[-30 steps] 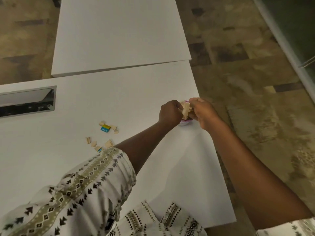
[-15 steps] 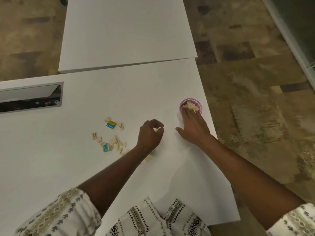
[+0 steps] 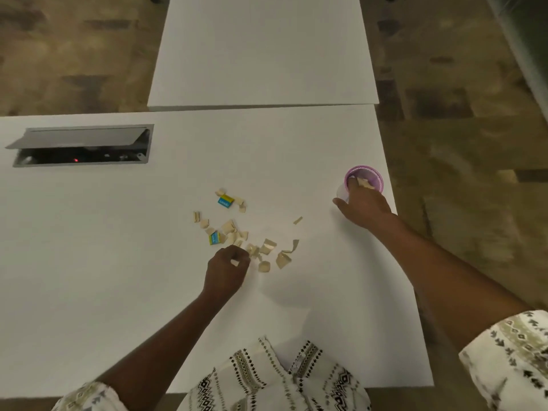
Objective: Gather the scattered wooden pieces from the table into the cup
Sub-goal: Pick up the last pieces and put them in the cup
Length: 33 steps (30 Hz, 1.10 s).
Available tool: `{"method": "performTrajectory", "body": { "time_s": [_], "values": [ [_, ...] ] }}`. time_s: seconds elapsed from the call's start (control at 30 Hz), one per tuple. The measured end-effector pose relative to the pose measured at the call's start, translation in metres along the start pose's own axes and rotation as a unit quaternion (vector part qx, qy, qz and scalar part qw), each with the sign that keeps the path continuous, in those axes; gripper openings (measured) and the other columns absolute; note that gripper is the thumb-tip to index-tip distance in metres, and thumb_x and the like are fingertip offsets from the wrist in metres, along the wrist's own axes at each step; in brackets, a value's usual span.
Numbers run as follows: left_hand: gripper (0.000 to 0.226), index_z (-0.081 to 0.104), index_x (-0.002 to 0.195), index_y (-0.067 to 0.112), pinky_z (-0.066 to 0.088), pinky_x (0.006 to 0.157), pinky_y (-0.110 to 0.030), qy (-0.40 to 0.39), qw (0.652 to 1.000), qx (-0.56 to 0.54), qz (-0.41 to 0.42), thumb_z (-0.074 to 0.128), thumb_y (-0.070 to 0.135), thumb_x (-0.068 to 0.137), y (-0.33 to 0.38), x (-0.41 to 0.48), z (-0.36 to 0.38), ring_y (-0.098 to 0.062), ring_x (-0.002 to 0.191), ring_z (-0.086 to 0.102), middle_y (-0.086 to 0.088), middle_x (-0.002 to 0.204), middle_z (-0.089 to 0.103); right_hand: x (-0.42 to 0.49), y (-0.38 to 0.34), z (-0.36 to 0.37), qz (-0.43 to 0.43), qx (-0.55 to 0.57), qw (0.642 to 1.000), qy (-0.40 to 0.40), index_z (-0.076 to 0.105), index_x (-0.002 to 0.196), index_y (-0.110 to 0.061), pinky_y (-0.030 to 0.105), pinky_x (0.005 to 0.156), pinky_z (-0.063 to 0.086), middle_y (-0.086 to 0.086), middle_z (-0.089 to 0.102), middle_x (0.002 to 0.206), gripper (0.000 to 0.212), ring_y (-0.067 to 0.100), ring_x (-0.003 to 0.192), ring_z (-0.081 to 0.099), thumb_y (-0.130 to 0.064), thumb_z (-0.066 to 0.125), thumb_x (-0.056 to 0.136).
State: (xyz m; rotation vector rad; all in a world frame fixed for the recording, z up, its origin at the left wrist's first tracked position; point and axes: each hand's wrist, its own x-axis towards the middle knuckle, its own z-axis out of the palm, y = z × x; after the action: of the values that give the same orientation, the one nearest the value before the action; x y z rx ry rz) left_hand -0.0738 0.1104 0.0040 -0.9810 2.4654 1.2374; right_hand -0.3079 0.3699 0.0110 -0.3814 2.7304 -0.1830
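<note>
Several small pale wooden pieces (image 3: 234, 232) lie scattered in the middle of the white table (image 3: 118, 247); two have blue and yellow faces (image 3: 226, 201). My left hand (image 3: 226, 269) rests at the near edge of the pile with fingers curled around a small wooden piece. A pink-rimmed cup (image 3: 364, 178) stands near the table's right edge with wooden pieces inside. My right hand (image 3: 363, 207) grips the cup's near side, thumb out to the left.
A second white table (image 3: 261, 54) butts against the far side. An open grey cable hatch (image 3: 83, 145) is set into the table at the left. The table's right edge runs just beyond the cup, with patterned floor (image 3: 474, 173) below.
Both hands were at the cup dropping pieces in. My left hand has since moved left and back to the pile and closed on a piece; my right hand stays at the cup.
</note>
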Motion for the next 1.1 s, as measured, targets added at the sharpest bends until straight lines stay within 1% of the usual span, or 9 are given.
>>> {"method": "performTrajectory", "body": {
  "time_s": [0.1, 0.3, 0.43, 0.57, 0.7, 0.8, 0.87, 1.0, 1.1],
  "values": [
    [0.010, 0.071, 0.096, 0.019, 0.049, 0.079, -0.030, 0.014, 1.000, 0.025, 0.009, 0.064, 0.023, 0.090, -0.020, -0.004, -0.010, -0.019, 0.086, 0.065, 0.001, 0.098, 0.068, -0.004, -0.003, -0.008, 0.002, -0.015, 1.000, 0.008, 0.044, 0.131, -0.007, 0.037, 0.077, 0.046, 0.013, 0.058, 0.128, 0.052, 0.035, 0.111, 0.059, -0.044, 0.054, 0.095],
    [0.027, 0.059, 0.107, 0.013, 0.046, 0.072, -0.031, 0.071, 0.994, 0.077, -0.042, 0.072, 0.024, 0.085, -0.057, -0.023, -0.017, -0.021, 0.083, 0.059, -0.009, 0.105, 0.055, -0.045, -0.035, -0.008, -0.051, 0.070, 0.984, 0.158, 0.053, 0.130, -0.008, 0.045, 0.085, 0.052, 0.015, 0.057, 0.129, 0.046, 0.033, 0.120, 0.054, -0.030, 0.063, 0.091],
    [0.058, 0.045, 0.118, 0.007, 0.052, 0.085, -0.044, 0.017, 0.979, 0.071, -0.192, 0.078, 0.033, 0.079, -0.081, -0.038, -0.011, -0.040, 0.102, 0.060, -0.017, 0.117, 0.048, -0.080, -0.063, 0.050, -0.006, 0.146, 0.989, 0.033, 0.052, 0.132, -0.009, 0.041, 0.090, 0.052, 0.018, 0.054, 0.125, 0.054, 0.035, 0.110, 0.059, -0.034, 0.069, 0.087],
    [0.054, 0.042, 0.116, 0.007, 0.052, 0.086, -0.044, 0.016, 0.971, 0.013, -0.240, 0.077, 0.026, 0.080, -0.083, -0.042, 0.000, -0.038, 0.103, 0.059, -0.017, 0.116, 0.052, -0.097, -0.093, 0.088, 0.117, 0.199, 0.971, -0.054, 0.051, 0.130, -0.008, 0.034, 0.091, 0.046, 0.019, 0.049, 0.126, 0.047, 0.037, 0.110, 0.057, -0.026, 0.066, 0.089],
    [0.046, 0.048, 0.113, 0.012, 0.057, 0.085, -0.043, 0.022, 0.970, -0.085, -0.228, 0.076, 0.025, 0.079, -0.055, -0.025, 0.017, -0.030, 0.096, 0.063, -0.013, 0.110, 0.061, -0.105, -0.136, 0.107, 0.128, 0.297, 0.946, -0.037, 0.057, 0.119, -0.006, 0.021, 0.079, 0.037, 0.018, 0.058, 0.116, 0.032, 0.033, 0.106, 0.059, -0.010, 0.060, 0.088],
    [0.043, 0.051, 0.119, 0.018, 0.059, 0.078, -0.038, -0.006, 0.957, -0.216, -0.193, 0.070, 0.016, 0.081, -0.027, -0.004, 0.019, -0.021, 0.081, 0.067, -0.010, 0.097, 0.068, -0.097, -0.165, 0.105, 0.120, 0.372, 0.916, -0.092, 0.060, 0.125, -0.015, 0.028, 0.094, 0.047, 0.007, 0.065, 0.120, 0.038, 0.026, 0.111, 0.061, -0.010, 0.052, 0.088],
    [0.040, 0.053, 0.122, 0.020, 0.058, 0.079, -0.038, -0.027, 0.956, -0.252, -0.145, 0.061, 0.009, 0.085, -0.013, 0.010, 0.014, -0.019, 0.083, 0.066, -0.007, 0.102, 0.067, -0.088, -0.172, 0.099, 0.109, 0.399, 0.905, -0.097, 0.062, 0.124, -0.020, 0.034, 0.097, 0.050, 0.003, 0.068, 0.116, 0.040, 0.022, 0.108, 0.064, -0.011, 0.053, 0.086],
    [0.023, 0.061, 0.111, 0.019, 0.057, 0.082, -0.038, 0.052, 0.992, -0.107, -0.030, 0.057, 0.012, 0.089, -0.018, 0.031, -0.010, -0.021, 0.089, 0.065, -0.005, 0.104, 0.065, -0.066, -0.153, 0.089, 0.009, 0.306, 0.951, 0.048, 0.063, 0.121, -0.013, 0.028, 0.094, 0.047, 0.010, 0.061, 0.117, 0.039, 0.026, 0.107, 0.060, -0.007, 0.060, 0.083],
    [0.023, 0.062, 0.110, 0.014, 0.053, 0.079, -0.036, 0.109, 0.993, -0.049, 0.015, 0.059, 0.007, 0.088, -0.035, 0.043, -0.031, -0.022, 0.084, 0.063, -0.007, 0.104, 0.061, -0.048, -0.125, 0.094, -0.006, 0.223, 0.974, 0.038, 0.049, 0.139, -0.013, 0.036, 0.109, 0.037, 0.015, 0.044, 0.144, 0.060, 0.032, 0.134, 0.040, -0.020, 0.067, 0.083]
  ]
}}
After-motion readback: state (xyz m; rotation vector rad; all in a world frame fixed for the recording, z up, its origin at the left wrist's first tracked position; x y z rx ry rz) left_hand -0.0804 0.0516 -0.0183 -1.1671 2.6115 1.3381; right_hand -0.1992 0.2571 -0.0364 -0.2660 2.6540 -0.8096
